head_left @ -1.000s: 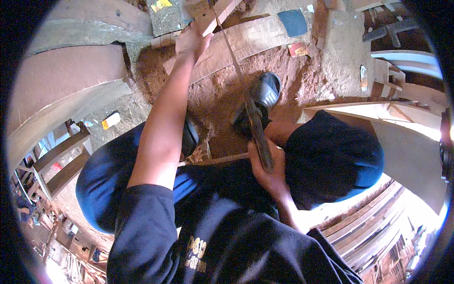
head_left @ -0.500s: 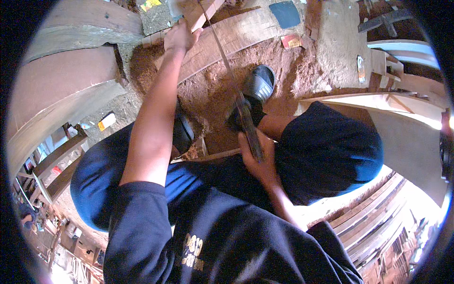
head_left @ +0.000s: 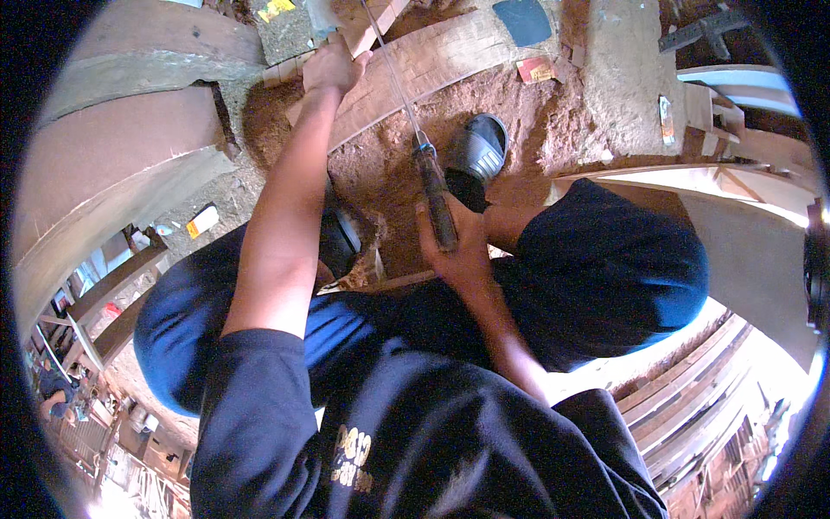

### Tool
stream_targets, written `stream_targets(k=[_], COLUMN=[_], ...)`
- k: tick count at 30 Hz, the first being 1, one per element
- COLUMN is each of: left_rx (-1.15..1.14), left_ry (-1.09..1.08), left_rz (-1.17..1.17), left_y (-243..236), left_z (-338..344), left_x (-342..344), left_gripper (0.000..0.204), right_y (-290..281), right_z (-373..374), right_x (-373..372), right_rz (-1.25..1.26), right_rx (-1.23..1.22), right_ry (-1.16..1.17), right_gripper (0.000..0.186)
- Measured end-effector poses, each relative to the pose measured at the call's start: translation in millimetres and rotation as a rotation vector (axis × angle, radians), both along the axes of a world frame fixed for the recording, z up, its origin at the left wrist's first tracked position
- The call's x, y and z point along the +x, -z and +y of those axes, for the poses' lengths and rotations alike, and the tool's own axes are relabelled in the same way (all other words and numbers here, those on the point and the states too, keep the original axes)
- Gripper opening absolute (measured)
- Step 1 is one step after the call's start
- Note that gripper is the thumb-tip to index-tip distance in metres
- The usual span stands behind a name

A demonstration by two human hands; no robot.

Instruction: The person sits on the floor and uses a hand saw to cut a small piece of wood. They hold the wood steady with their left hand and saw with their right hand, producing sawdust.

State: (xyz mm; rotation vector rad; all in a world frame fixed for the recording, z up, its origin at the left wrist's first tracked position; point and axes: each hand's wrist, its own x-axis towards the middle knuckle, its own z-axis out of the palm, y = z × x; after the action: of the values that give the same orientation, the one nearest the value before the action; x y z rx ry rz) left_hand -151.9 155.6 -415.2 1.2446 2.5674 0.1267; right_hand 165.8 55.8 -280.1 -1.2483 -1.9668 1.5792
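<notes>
Seemingly mid-stroke: saw [head_left: 430,169] in the right hand [head_left: 460,238], wood strip [head_left: 361,37] by the left

Closest in, the right hand is wrapped around the saw's dark handle, between the person's bent knees; the right knee [head_left: 618,277] stands just beside it. The tool is seen nearly edge-on, so its teeth do not show, and calling it a saw is a judgement from its long thin blade. The blade runs forward from the right hand and crosses the pale strip.

A sandal [head_left: 482,145] shows just ahead of the right hand. Farther out, at the end of an outstretched arm, the left hand [head_left: 331,69] lies at the near end of the strip, its thumb out to the right. Most of its fingers are hidden, so whether it grips the wood or only presses on it cannot be told. The strip lies just beyond the left hand, reaching away to the right.

The step in hand looks like drawing the blade across the wood, though no cut can be made out. Another stroke would call for a firm left hand and a straight push or pull from the right, with the left thumb clear of the blade.

To the right of the left hand, a wide plank [head_left: 432,65] lies on the dusty floor [head_left: 566,130]. Beyond it are a red packet [head_left: 537,70] and a dark square piece [head_left: 522,22].
</notes>
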Motion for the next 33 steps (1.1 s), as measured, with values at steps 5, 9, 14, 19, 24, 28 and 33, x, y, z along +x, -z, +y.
stream_targets(k=[5,9,14,19,24,28,33], left_rx=[-0.001,0.045,0.034,0.041,0.016,0.053,-0.017], left_ry=[0.005,0.030,0.009,0.046,0.002,0.049,-0.023], left_rz=[0.001,-0.035,0.018,-0.023,0.013,0.026,-0.033], left_y=[4.2,-0.8,7.5,5.0,4.8,16.8,-5.5], left_z=[1.0,-0.9,1.5,6.4,-4.1,0.9,-1.5], left_x=[2.4,3.6,8.7,2.7,3.9,1.1,7.4], left_gripper=[0.068,0.071,0.071,0.070,0.068,0.067,0.066], right_y=[-34.6,-15.7,-19.8,-19.4,-1.0,-23.8,-2.3], right_z=[-24.0,-5.4,-5.3,-18.2,2.2,-17.6,5.9], right_x=[36.1,9.5,5.5,26.9,-8.5,33.8,0.9], right_rz=[-0.160,-0.059,-0.020,-0.064,0.035,-0.086,-0.036], right_rx=[-0.087,-0.050,0.007,0.008,0.032,0.028,-0.046], right_ry=[0.008,0.032,0.075,0.076,0.082,0.054,0.019], right_gripper=[0.015,0.019,0.015,0.019,0.018,0.017,0.016])
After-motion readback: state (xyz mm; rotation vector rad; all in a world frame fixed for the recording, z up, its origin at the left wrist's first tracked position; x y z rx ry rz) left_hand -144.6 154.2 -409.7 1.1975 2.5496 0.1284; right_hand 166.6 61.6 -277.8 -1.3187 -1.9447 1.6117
